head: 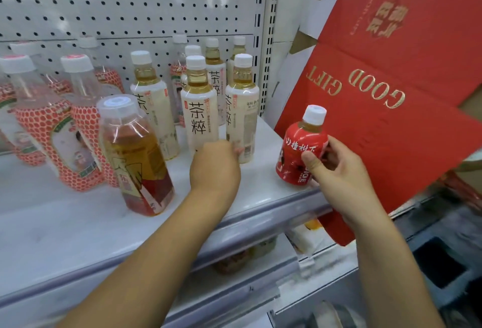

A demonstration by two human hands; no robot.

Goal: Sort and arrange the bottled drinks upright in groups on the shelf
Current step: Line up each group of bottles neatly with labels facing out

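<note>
On the white shelf [65,223] stand several white-labelled tea bottles [199,108] at the back right, upright. My left hand [215,166] grips the base of the front one, fingers curled behind it. My right hand [336,171] holds a small red-labelled bottle [300,153] with a white cap, upright at the shelf's right front corner. A wide-capped amber tea bottle [138,158] stands alone at the front centre. Several bottles with red honeycomb labels [75,142] stand at the left.
A red cardboard box printed "GOOD GIFT" [378,80] leans at the shelf's right end, just behind my right hand. A pegboard back wall [130,1] closes the rear. A lower shelf [260,270] holds more goods under the front rail.
</note>
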